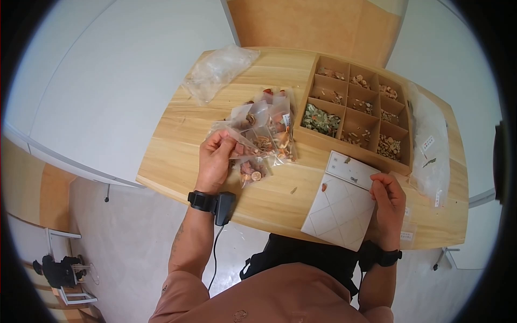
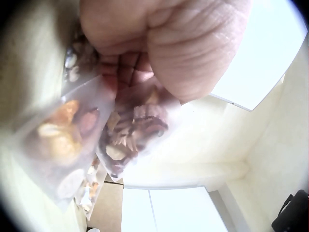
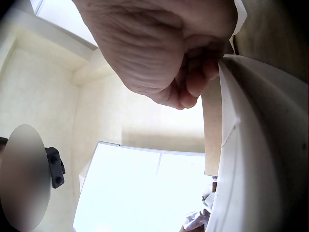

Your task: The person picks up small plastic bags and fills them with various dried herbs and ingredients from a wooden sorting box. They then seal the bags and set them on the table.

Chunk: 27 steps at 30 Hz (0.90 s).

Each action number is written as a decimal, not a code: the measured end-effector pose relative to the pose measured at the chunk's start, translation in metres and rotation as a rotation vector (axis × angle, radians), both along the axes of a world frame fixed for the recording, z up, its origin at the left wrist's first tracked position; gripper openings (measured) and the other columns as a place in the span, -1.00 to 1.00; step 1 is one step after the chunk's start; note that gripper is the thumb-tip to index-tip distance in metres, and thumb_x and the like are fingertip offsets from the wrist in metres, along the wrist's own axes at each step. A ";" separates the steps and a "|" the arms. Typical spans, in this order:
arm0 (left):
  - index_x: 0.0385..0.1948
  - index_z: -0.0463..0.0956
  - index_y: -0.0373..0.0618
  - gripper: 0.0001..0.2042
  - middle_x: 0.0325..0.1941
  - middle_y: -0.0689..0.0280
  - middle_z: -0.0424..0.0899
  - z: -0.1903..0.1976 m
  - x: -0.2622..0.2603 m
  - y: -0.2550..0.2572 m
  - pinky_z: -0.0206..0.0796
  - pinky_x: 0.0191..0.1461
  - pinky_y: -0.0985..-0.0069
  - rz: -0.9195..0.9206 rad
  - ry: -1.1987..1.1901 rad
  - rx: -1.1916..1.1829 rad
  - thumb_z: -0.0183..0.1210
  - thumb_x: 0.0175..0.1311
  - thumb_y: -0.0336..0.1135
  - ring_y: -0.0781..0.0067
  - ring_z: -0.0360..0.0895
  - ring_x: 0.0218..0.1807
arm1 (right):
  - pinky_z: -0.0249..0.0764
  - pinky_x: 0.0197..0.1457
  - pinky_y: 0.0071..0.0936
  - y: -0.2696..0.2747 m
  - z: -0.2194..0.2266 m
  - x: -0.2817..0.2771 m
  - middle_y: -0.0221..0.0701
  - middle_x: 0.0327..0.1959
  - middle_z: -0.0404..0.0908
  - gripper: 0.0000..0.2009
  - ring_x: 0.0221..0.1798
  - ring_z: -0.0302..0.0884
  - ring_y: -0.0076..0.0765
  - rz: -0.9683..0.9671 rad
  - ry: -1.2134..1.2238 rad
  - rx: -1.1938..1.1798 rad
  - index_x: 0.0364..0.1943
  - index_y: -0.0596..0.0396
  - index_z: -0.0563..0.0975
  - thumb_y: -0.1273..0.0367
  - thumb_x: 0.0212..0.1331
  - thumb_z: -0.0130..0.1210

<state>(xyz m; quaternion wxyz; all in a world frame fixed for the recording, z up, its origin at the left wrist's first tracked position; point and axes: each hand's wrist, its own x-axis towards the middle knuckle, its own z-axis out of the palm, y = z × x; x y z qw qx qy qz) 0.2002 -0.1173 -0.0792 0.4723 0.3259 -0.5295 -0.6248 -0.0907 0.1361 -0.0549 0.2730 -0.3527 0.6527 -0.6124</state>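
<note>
My left hand [image 1: 214, 159] pinches the top of a small clear plastic bag [image 2: 133, 130] holding brownish-red dried pieces. More small bags lie around and under it; one bag [image 1: 253, 172] with reddish chunks and a pale round slice sits just below the hand. In the left wrist view another bag [image 2: 60, 140] with orange and pale pieces shows beside it. Curled at the side of a white flat pouch with a grid of lines [image 1: 339, 215], my right hand [image 1: 388, 202] has thumb and index finger on its edge. A reddish bit [image 1: 324, 187] lies on the pouch.
A cardboard box with compartments [image 1: 355, 148] at the back right holds dried pieces and green leaves. An empty clear plastic bag [image 1: 221, 70] lies back left. Another large clear bag [image 1: 431, 134] lies along the right side of the wooden table [image 1: 177, 134].
</note>
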 end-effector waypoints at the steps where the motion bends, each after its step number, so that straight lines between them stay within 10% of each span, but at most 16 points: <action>1: -0.28 0.58 -0.22 -0.89 -0.42 0.37 0.63 0.000 0.000 0.000 0.36 -0.27 0.65 0.002 -0.002 0.001 0.06 0.42 -0.48 0.62 0.52 -0.39 | 0.30 -0.20 -0.69 0.000 0.000 0.000 -0.59 -0.36 0.51 -0.86 -0.32 0.35 -0.70 0.001 0.002 -0.001 -0.10 0.14 0.59 0.41 0.38 0.08; 27: -0.30 0.58 -0.23 -0.86 -0.43 0.38 0.62 0.007 -0.003 0.006 0.38 -0.25 0.65 -0.010 -0.040 -0.031 0.04 0.45 -0.46 0.63 0.51 -0.39 | 0.31 -0.20 -0.70 0.001 0.000 -0.001 -0.59 -0.36 0.52 -0.86 -0.31 0.36 -0.70 0.011 0.003 -0.011 -0.09 0.13 0.59 0.40 0.39 0.08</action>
